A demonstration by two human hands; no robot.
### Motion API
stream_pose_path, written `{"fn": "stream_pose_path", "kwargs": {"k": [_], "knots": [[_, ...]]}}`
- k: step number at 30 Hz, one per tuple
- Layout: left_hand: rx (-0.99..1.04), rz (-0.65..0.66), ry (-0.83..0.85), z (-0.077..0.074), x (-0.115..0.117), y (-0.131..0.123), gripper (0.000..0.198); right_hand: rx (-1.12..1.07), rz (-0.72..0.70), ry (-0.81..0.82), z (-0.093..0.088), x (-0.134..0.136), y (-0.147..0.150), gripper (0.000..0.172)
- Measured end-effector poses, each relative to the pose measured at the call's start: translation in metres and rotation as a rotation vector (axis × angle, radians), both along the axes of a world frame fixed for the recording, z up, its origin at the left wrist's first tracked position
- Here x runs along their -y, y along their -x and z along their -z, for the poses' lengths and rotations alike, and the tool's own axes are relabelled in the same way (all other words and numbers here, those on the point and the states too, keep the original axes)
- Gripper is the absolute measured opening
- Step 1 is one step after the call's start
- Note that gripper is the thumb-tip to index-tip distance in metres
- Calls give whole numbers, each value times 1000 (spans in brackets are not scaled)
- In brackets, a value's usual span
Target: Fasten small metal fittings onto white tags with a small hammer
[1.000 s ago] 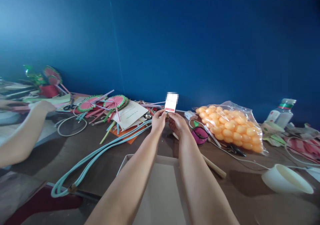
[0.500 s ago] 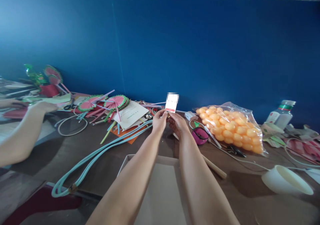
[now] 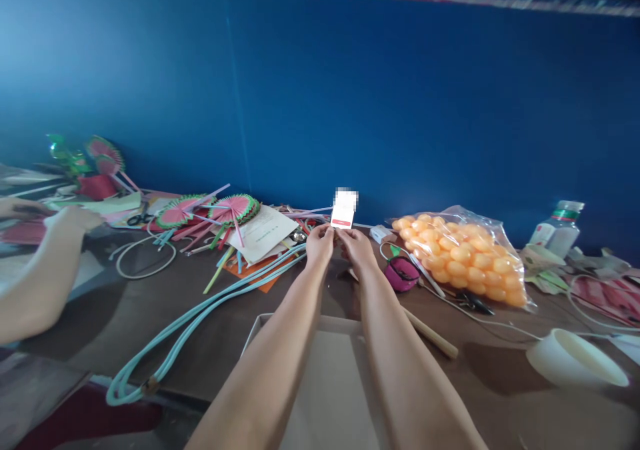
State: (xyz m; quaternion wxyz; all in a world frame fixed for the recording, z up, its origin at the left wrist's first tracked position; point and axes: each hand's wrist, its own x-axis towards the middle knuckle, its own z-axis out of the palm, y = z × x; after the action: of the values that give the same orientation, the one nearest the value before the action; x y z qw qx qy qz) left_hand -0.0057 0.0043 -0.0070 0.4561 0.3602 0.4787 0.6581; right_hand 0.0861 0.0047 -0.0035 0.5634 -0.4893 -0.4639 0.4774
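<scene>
Both my arms reach forward over an open box [image 3: 333, 383] to the far side of the brown table. My left hand [image 3: 319, 243] and my right hand [image 3: 356, 245] are close together, fingers pinched at the lower edge of a small lit white screen [image 3: 344, 209] with a red bar, which looks like a phone. It stands upright before the blue wall. Whether the fingers grip the screen itself or something tiny below it is too small to tell. Pale blue tubing [image 3: 200, 313] runs to the left of my left hand.
At left, another person's arm [image 3: 45, 270] works beside paper watermelon fans [image 3: 233, 209] and papers [image 3: 263, 233]. To the right lie a bag of orange balls [image 3: 465, 253], a purple round item [image 3: 401, 273], a wooden stick [image 3: 430, 333], a white cup [image 3: 575, 357] and a bottle [image 3: 559, 230].
My right hand's fingers have drawn in closer beneath the screen. The view has shifted slightly, and the other person's hand has moved a little.
</scene>
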Motion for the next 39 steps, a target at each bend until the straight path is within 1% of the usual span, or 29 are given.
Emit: {"fn": "stream_pose_path", "kwargs": {"k": [3,6,8,11,14,15,17,20,22,23,26,28,30,33,36,37,39], "knots": [[41,10,30,0,0,-1,22,161,142,-124,-6,-1,3,21],[88,26,65,-2,3,-2,20,143,156,-245,-21,-1,7,16],[111,43,90,-4,5,-2,17,177,157,-293,-31,-1,8,14],[145,29,113,-5,7,-1,16,400,191,-298,-38,2,0,7],[131,16,119,-4,5,-1,16,676,219,-235,-29,14,-16,3],[120,6,130,-3,4,-1,16,768,210,-210,-24,20,-22,5],[109,-22,144,-2,3,-2,17,992,175,-102,-15,33,-32,12],[121,-39,148,-2,4,-3,18,1363,32,92,-9,50,-38,26],[145,-30,146,-3,5,-3,18,1526,-81,176,-11,56,-38,32],[163,-27,148,-3,5,-2,18,1574,-122,197,-12,58,-38,34],[231,-13,155,-7,7,-1,19,1608,-167,231,-12,56,-42,33],[273,-1,151,-9,7,0,19,1574,-171,264,-7,52,-48,27],[297,-6,143,-10,7,0,18,1540,-165,258,-1,50,-53,23],[316,-36,139,-11,5,0,19,1514,-109,184,4,47,-55,25],[323,-64,138,-11,4,0,22,1463,-51,104,3,46,-49,24],[318,-73,141,-11,4,0,22,1438,-18,75,1,46,-47,24],[295,-83,146,-12,4,0,22,1383,94,2,-2,47,-43,26]]}}
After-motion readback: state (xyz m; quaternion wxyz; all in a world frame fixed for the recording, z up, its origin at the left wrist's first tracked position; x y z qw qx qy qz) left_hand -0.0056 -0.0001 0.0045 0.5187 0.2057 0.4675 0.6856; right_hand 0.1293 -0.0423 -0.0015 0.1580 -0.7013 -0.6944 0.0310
